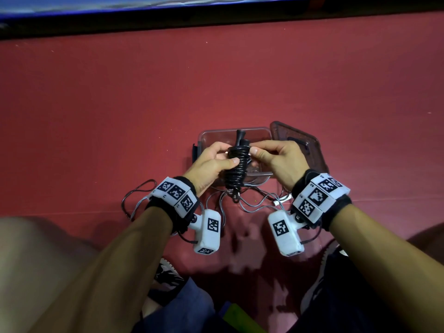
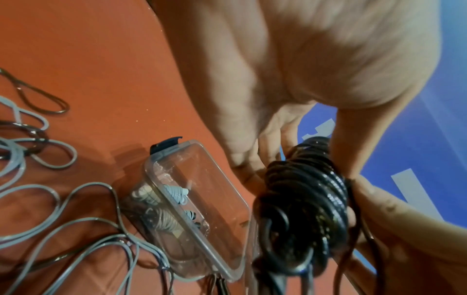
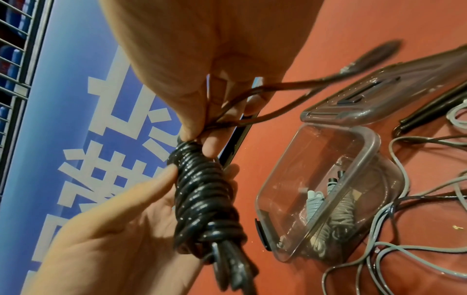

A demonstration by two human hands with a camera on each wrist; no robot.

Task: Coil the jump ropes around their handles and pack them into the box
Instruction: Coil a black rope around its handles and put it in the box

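My left hand wraps the black rope bundle mid-coil, just above the clear box; my right hand pinches its top turns. It looks light, springy and slick, so I would grip across the coils, not the loose tail.

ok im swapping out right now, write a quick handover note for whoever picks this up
Left hand: grips the middle of the black rope bundle, held above the box.
Right hand: pinches the top turns of the same bundle; a loose dark strand runs through its fingers.
Clear box: open on the red floor, with coiled grey ropes already inside. Lid lies just right of it.
Done: grey bundles packed; black rope mostly wound round its handles.
Left: finish and tuck the black rope's end, put it in the box, then coil the loose grey rope lying on the floor in front of the box.
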